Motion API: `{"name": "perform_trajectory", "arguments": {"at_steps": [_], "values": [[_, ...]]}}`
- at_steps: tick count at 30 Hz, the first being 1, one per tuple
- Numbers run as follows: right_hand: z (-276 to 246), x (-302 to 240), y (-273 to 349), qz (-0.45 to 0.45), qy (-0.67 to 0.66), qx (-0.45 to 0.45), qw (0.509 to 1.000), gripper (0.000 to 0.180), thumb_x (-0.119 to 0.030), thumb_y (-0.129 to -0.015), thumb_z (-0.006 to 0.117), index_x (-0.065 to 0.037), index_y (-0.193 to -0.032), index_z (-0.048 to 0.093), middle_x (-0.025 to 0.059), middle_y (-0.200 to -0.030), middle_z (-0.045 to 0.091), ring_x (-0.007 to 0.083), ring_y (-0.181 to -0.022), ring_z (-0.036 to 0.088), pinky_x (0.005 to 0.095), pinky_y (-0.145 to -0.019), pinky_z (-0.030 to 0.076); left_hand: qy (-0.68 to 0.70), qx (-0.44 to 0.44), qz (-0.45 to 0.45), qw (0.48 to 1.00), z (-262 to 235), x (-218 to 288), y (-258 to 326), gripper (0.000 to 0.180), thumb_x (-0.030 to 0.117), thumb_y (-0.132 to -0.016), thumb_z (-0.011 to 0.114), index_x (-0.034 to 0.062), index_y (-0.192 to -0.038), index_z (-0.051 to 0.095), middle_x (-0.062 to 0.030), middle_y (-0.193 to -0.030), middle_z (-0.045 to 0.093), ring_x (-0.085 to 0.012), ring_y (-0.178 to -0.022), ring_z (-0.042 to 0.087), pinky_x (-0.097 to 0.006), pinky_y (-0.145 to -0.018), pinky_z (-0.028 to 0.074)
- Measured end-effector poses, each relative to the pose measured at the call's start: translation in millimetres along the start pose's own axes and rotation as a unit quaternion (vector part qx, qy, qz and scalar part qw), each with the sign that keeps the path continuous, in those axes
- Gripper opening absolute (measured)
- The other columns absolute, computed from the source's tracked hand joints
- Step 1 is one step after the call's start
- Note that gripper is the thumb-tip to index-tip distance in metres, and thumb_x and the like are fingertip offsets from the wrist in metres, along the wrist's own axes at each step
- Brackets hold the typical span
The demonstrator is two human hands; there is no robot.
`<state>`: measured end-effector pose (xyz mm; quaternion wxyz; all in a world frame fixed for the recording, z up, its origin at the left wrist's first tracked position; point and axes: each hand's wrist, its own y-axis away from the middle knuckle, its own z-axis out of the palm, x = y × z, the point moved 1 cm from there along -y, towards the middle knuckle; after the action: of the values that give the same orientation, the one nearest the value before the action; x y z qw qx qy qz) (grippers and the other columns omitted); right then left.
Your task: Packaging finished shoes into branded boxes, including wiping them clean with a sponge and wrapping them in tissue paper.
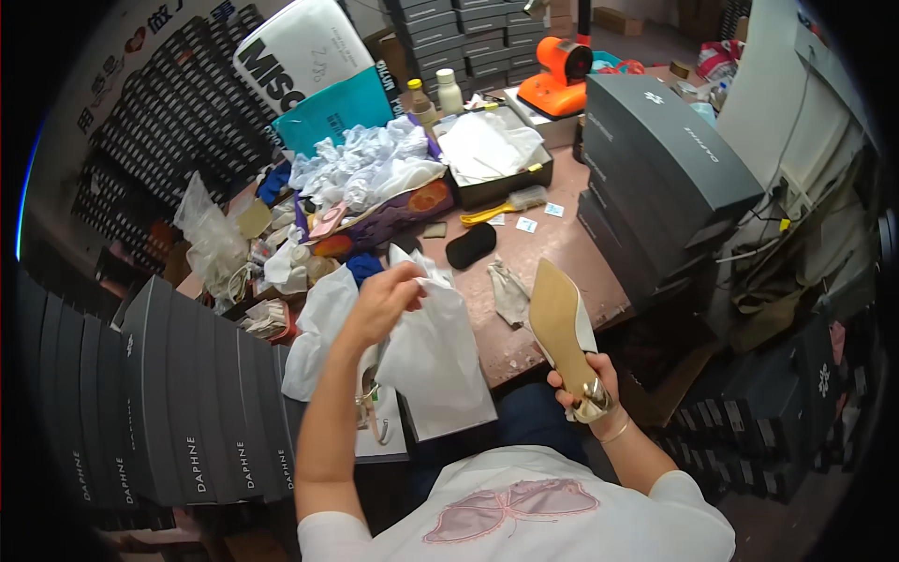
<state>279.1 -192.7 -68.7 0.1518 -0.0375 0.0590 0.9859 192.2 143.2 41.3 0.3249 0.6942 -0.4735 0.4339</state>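
- The left hand [386, 302] pinches the upper edge of a white tissue paper [429, 342] between thumb and fingers; the sheet hangs below this hand.
- The right hand [588, 386] is closed around the heel end of one white pointed-toe shoe [557, 323]; its tan sole is turned up, and its toe points away from the hand.
- The step in hand seems to be the opening or arranging of the paper; the next move probably calls for a light pinch, so the sheet does not tear, and a steady hold on the heel.
- Below the left hand is one strapped item with metal parts [369, 398], perhaps a second shoe, partly hidden.
- Beyond both hands, on the counter [581, 267], I count one yellow-handled brush [506, 208], one black oval pad [471, 245], three small paper labels [526, 225] and two bottles [449, 94].
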Motion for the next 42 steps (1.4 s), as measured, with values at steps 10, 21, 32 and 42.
{"name": "perform_trajectory", "arguments": {"at_steps": [10,21,32,42], "values": [[19.8,5.3,-8.4,0.05,-0.074,-0.094,0.992,0.058,-0.03,-0.092,0.04,0.005,-0.139,0.036,0.0293,-0.126,0.049,0.0271,-0.072,0.063,0.0309,-0.054,0.057,-0.514,0.149,0.166,0.828,-35.0,77.4,38.3,0.017,0.014,-0.077,0.069,0.0063,-0.083,0.055,-0.0102,-0.082,0.057,-0.0318,-0.07,0.06,-0.042,-0.062,0.048],[42.3,38.4,-36.2,0.17,0.239,0.008,0.956,0.044,-0.024,-0.091,0.049,0.003,-0.126,0.044,0.017,-0.083,0.065,0.0179,-0.056,0.063,0.0251,-0.048,0.054,-0.258,-0.005,0.284,0.923,78.5,29.9,120.9,0.065,-0.01,-0.066,0.058,0.0057,-0.129,0.052,-0.0105,-0.131,0.054,-0.0294,-0.098,0.065,-0.034,-0.078,0.055],[34.4,97.6,-80.2,-0.119,0.211,0.138,0.96,0.027,-0.017,-0.095,0.051,-0.002,-0.116,0.056,0.0151,-0.11,0.063,0.0247,-0.094,0.063,0.0347,-0.073,0.055,-0.27,0.016,0.279,0.922,93.0,17.9,143.4,0.048,-0.005,-0.073,0.057,-0.0003,-0.121,0.055,-0.0108,-0.137,0.051,-0.0249,-0.082,0.067,-0.033,-0.066,0.055],[2.4,65.3,-111.0,0.031,0.27,0.045,0.961,0.026,-0.014,-0.093,0.054,-0.001,-0.115,0.057,0.0173,-0.114,0.061,0.0273,-0.096,0.063,0.0358,-0.076,0.054,-0.153,0.0,0.303,0.941,139.8,25.7,139.4,0.05,-0.006,-0.073,0.059,0.0028,-0.123,0.056,-0.0114,-0.132,0.055,-0.0253,-0.093,0.066,-0.033,-0.072,0.056]]}}
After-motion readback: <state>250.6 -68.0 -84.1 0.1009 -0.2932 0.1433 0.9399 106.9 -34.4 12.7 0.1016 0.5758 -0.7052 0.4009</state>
